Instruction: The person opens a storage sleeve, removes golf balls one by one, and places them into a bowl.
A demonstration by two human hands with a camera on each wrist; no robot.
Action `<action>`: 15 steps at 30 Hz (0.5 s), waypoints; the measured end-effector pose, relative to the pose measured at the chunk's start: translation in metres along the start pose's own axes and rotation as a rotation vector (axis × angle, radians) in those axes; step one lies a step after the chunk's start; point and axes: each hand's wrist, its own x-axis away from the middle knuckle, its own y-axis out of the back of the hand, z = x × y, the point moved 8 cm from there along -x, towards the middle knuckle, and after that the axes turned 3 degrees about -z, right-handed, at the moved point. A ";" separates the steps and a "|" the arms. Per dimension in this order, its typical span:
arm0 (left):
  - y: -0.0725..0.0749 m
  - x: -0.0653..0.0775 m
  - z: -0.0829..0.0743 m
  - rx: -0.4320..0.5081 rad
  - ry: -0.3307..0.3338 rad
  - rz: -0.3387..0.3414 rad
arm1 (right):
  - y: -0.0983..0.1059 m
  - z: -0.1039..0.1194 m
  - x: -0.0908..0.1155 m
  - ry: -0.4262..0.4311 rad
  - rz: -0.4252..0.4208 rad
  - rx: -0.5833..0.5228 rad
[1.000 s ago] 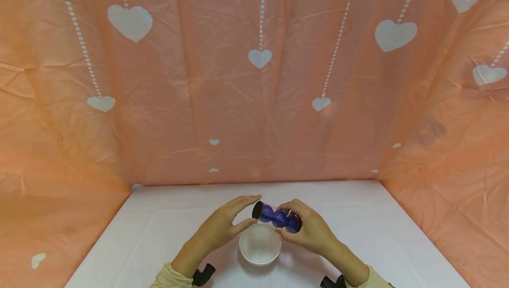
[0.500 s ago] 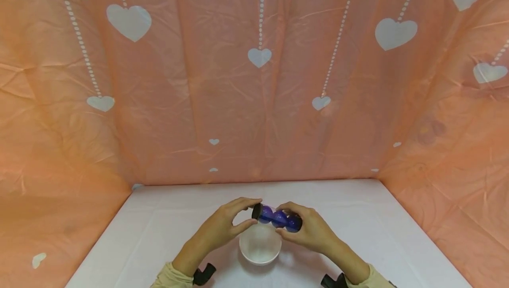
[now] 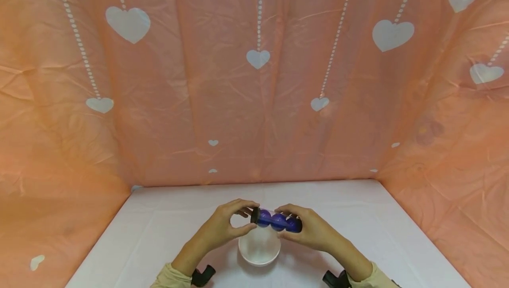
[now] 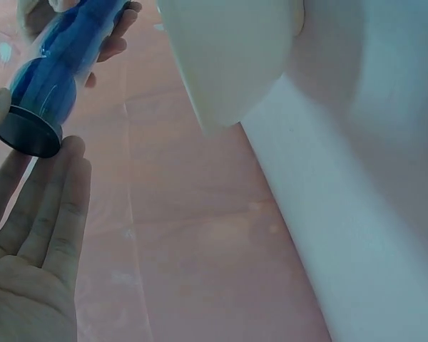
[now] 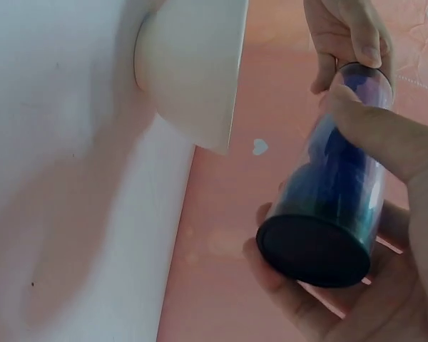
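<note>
A clear tube of three blue-purple balls [image 3: 278, 222], with a black cap on each end, is held level-ish above the table, slightly lower on its right. My right hand [image 3: 314, 229] grips the tube's right part, thumb on the near side and fingers behind. At the other end, my left hand [image 3: 220, 224] pinches the black cap [image 4: 30, 132] between thumb and fingertips; the left wrist view shows its fingers nearly straight against the cap. Below and just nearer than the tube stands a white bowl [image 3: 259, 252], its far rim partly hidden behind the tube and fingers.
The bowl rests on a white-covered table [image 3: 167, 217]. An orange sheet with white hearts [image 3: 230, 115] hangs behind and along both sides. Black camera mounts [image 3: 203, 275] sit at both wrists.
The left thumb and fingers have closed in on the tube's left cap, and that end has come down slightly, bringing the tube nearer level. The bowl has stayed put.
</note>
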 end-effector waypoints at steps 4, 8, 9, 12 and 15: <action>0.002 0.001 0.002 0.018 0.017 -0.016 | 0.000 -0.001 0.001 -0.008 0.024 -0.001; 0.003 0.001 0.002 0.039 0.026 -0.023 | 0.001 -0.003 0.000 -0.018 0.014 0.001; 0.003 0.001 0.002 0.045 0.028 -0.024 | 0.002 -0.003 -0.001 -0.022 0.010 0.002; 0.003 0.000 0.002 0.065 0.031 -0.023 | 0.002 -0.003 -0.001 -0.009 -0.001 0.007; 0.003 0.000 0.002 0.096 0.041 -0.016 | 0.001 -0.003 -0.001 -0.002 0.002 0.010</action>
